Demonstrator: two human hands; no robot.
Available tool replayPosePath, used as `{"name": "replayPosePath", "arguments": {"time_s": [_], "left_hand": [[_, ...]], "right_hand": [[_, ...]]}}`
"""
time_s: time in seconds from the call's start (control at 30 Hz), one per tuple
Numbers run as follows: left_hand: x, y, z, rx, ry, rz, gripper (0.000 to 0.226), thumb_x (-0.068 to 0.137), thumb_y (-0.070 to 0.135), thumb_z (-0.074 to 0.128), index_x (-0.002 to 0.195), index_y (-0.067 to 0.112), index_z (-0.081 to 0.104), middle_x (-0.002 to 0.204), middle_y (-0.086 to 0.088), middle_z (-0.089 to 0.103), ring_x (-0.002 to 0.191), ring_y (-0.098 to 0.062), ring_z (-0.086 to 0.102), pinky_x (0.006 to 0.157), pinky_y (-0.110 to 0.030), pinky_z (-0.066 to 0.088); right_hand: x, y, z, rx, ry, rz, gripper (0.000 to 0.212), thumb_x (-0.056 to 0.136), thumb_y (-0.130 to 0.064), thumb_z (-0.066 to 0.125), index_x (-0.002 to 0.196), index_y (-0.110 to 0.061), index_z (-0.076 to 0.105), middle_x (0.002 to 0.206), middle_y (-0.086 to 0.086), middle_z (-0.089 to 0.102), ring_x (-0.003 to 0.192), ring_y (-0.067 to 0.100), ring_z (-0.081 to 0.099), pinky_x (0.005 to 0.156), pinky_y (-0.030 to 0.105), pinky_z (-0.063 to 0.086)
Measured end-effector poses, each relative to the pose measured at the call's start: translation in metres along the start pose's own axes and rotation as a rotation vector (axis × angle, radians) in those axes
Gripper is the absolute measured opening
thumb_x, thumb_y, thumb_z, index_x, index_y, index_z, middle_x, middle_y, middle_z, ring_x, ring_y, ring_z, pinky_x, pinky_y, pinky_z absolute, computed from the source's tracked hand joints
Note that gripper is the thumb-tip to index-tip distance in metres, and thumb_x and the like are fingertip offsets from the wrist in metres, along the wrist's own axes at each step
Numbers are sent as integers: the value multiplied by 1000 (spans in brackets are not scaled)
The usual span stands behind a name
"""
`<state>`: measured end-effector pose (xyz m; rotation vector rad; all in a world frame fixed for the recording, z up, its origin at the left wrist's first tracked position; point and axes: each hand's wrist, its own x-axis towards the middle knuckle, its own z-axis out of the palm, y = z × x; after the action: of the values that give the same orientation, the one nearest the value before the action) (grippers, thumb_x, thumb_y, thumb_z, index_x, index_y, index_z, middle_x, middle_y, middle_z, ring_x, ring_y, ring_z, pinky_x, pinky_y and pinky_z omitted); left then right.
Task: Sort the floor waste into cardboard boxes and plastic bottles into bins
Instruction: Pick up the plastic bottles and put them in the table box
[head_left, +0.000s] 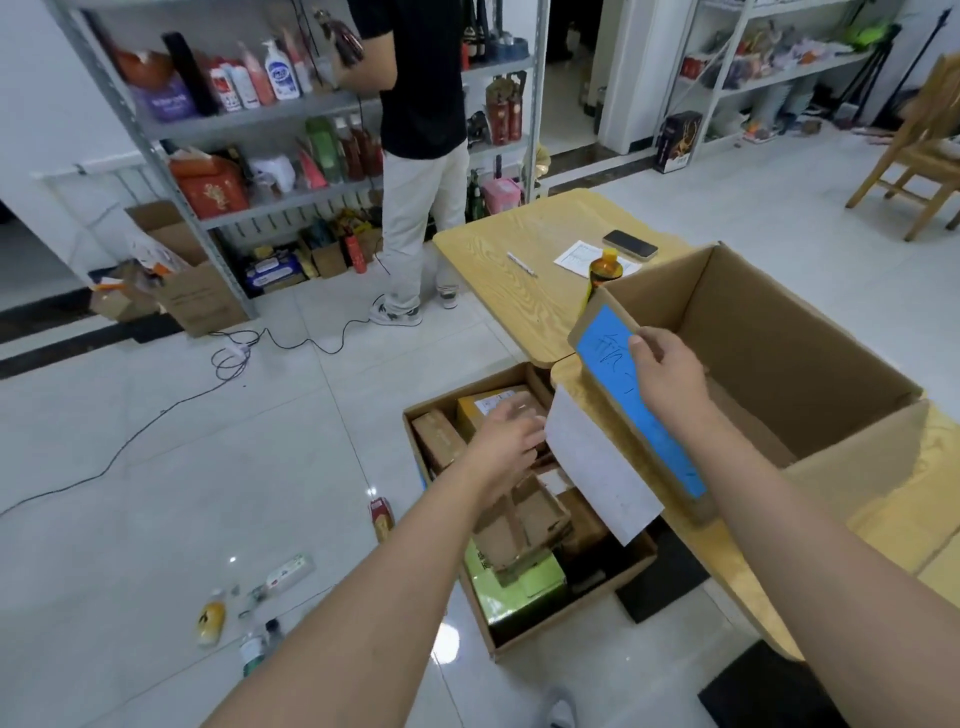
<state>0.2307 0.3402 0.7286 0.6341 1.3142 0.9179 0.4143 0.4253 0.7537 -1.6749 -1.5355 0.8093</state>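
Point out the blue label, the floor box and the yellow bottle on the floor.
blue label (602, 345): head view, upper end by the writing.
floor box (571, 595): head view, near outer wall.
yellow bottle (210, 621): head view, its body.

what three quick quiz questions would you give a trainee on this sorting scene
1. True or false: the large box on the table is full of bottles.
2. What does the right hand grip? A the blue-labelled flap, B a phone, C a pen.
3. Fill in: the loose bottles lie on the ____.

Key: 1 false, it looks empty; 2 A; 3 floor.
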Motion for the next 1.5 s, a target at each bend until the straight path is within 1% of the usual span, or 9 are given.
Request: {"name": "replayPosePath", "arguments": {"time_s": [0.2,0.3,0.5,0.6,0.7,0.83,1.07,1.27,1.5], "left_hand": [[-59,-26,-140,-12,158,6,49,96,11,48,144,19,39,123,-3,58,93,-14,61,65,-20,46],[-90,-56,-224,-11,231,-10,49,96,14,49,144,17,38,127,-5,56,100,-17,61,76,-25,45],[-140,-129,-358,-68,359,-157,29,97,13,49,125,19,52,106,-3,58,90,-17,60,73,-25,44],[-152,-164,-401,-130,413,-224,39,96,17,50,135,19,47,122,-4,59,100,-20,62,81,-28,47],[-155,-189,-427,-163,478,-265,40,96,19,52,136,20,48,125,-6,61,103,-20,62,89,-32,47],[-157,-225,-441,-235,590,-302,21,94,17,51,112,26,58,111,-5,62,90,-17,59,82,-30,45],[-106,-392,-445,-399,665,-544,34,94,12,54,128,15,54,108,-5,64,87,-16,61,71,-22,43],[-34,-579,-459,-424,663,-673,31,93,19,57,124,23,57,107,-3,66,99,-17,63,90,-28,46],[71,-730,-476,-393,570,-728,39,94,8,50,133,10,49,107,-7,57,84,-19,58,59,-18,46]], "right_hand": [[-101,-36,137,-7,-263,8,36,102,-31,47,130,-13,58,123,-1,59,117,13,52,95,30,41],[-166,-38,211,-61,-442,72,36,100,-31,51,130,-12,58,124,5,61,113,19,55,94,35,45],[-281,-16,313,-189,-643,196,39,99,-30,53,131,-9,59,126,9,63,113,21,58,92,30,44],[-314,-9,337,-266,-723,237,38,100,-31,50,134,-14,56,129,3,60,113,17,55,91,24,39],[-325,1,359,-309,-809,273,40,100,-30,51,136,-13,54,132,8,59,120,24,55,101,36,44],[-330,27,397,-426,-922,283,38,101,-28,49,135,-11,54,127,12,61,116,27,57,92,29,39],[-345,151,507,-616,-1157,310,39,100,-27,49,136,-13,52,126,8,63,114,24,59,88,24,37],[-349,302,626,-767,-1319,158,48,99,-31,52,143,-12,44,140,11,54,126,26,52,101,29,37],[-350,425,749,-956,-1327,-95,53,93,-27,59,139,-7,44,135,16,52,123,32,51,97,36,43]]}}
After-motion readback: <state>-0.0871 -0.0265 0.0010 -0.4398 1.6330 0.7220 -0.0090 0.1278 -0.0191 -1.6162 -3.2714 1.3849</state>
